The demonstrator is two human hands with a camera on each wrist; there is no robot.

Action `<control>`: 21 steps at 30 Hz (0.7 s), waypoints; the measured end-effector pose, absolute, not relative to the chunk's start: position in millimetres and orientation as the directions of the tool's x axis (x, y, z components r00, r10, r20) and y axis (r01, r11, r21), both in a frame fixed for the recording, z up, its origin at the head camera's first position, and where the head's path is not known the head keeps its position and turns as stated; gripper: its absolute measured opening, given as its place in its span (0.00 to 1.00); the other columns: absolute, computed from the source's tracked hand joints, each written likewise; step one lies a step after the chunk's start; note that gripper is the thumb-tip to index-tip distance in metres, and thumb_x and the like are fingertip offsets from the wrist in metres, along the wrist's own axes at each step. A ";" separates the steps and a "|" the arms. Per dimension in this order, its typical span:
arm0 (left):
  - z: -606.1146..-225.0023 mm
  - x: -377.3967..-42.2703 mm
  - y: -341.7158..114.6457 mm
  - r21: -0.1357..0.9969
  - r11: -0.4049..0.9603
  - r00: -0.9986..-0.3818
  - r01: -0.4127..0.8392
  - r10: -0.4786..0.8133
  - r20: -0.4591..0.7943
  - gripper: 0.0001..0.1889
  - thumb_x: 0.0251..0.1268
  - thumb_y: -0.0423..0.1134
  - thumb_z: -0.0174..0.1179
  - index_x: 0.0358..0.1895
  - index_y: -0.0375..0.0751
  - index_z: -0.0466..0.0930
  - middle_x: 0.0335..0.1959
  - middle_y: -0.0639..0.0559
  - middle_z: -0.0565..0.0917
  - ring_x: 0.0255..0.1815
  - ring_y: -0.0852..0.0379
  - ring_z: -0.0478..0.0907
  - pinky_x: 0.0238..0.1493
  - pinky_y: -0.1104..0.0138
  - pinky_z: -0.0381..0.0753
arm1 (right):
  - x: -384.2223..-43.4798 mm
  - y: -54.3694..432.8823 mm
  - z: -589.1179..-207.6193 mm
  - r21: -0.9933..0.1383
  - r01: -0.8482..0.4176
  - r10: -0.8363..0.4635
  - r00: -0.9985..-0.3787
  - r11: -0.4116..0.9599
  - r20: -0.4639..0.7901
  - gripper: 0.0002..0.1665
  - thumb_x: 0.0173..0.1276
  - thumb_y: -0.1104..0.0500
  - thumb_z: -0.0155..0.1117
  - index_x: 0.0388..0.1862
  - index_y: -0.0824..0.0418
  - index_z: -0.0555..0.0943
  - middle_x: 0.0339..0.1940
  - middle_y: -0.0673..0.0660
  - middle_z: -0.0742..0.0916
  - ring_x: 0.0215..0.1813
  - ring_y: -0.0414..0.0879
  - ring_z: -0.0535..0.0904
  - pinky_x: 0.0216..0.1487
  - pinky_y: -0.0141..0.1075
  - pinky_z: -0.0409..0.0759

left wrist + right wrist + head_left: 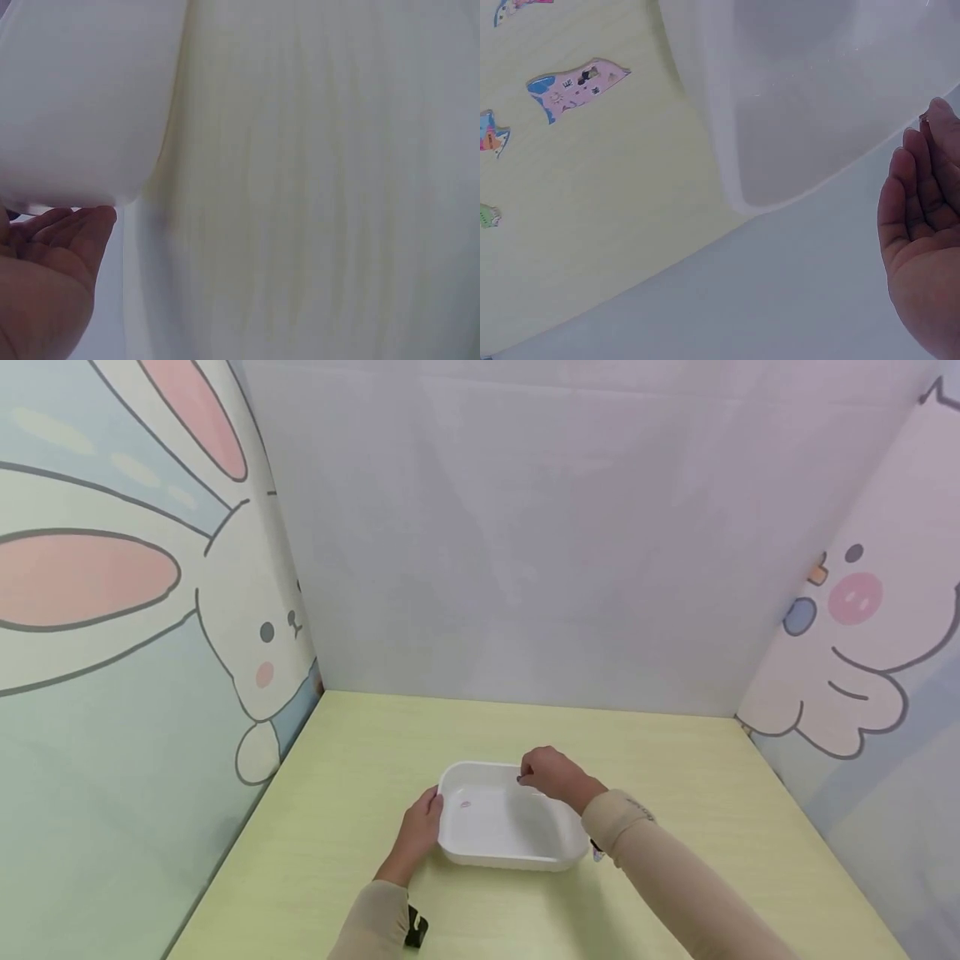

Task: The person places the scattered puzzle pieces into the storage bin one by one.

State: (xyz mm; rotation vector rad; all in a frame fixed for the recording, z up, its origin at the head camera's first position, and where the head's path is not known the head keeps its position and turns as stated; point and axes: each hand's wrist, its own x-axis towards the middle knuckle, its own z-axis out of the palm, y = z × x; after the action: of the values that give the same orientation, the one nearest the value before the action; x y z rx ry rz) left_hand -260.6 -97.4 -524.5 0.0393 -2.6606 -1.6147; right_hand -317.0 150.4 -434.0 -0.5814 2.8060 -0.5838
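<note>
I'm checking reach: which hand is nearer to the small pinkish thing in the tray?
Left. The left hand touches the white tray just left of the small pinkish thing; the right hand hovers over the tray, farther right.

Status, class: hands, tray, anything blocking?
Left hand touches white tray, left side. Right hand pinches small dark piece over tray. Tray's far-right corner hidden behind right wrist.

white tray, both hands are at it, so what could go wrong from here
The small piece in the right hand is held only at the fingertips, so it might slip out; near the far rim, it could land outside the tray.

The left hand touches the tray's left end; too hard a push might slide it into the pink-and-blue patterned piece lying beside it on the table.
</note>
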 end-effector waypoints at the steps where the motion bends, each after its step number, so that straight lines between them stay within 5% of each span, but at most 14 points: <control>1: -524.4 -260.5 -97.7 0.887 0.461 -0.999 -0.004 -0.036 0.014 0.22 0.79 0.41 0.43 0.66 0.30 0.70 0.61 0.34 0.75 0.61 0.35 0.71 0.62 0.43 0.67 | -316.5 147.3 -434.2 -0.412 -0.338 -0.422 -0.897 0.846 -0.131 0.06 0.67 0.61 0.66 0.29 0.57 0.83 0.25 0.46 0.80 0.27 0.40 0.74 0.30 0.34 0.76; 21: -524.7 -260.7 -99.9 0.891 0.455 -0.999 -0.008 -0.036 0.009 0.22 0.79 0.41 0.43 0.66 0.30 0.70 0.60 0.34 0.76 0.58 0.36 0.74 0.61 0.43 0.68 | -314.1 94.7 -449.6 -0.156 -0.363 -0.387 -0.907 0.919 -0.169 0.10 0.65 0.61 0.69 0.24 0.59 0.79 0.22 0.50 0.78 0.27 0.43 0.72 0.34 0.37 0.79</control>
State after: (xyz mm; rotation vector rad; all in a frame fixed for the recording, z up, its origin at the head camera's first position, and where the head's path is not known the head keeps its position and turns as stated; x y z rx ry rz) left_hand -260.7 -99.9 -524.7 0.0401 -2.6568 -1.6261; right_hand -314.1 94.7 -449.6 -0.5688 2.8832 -0.1790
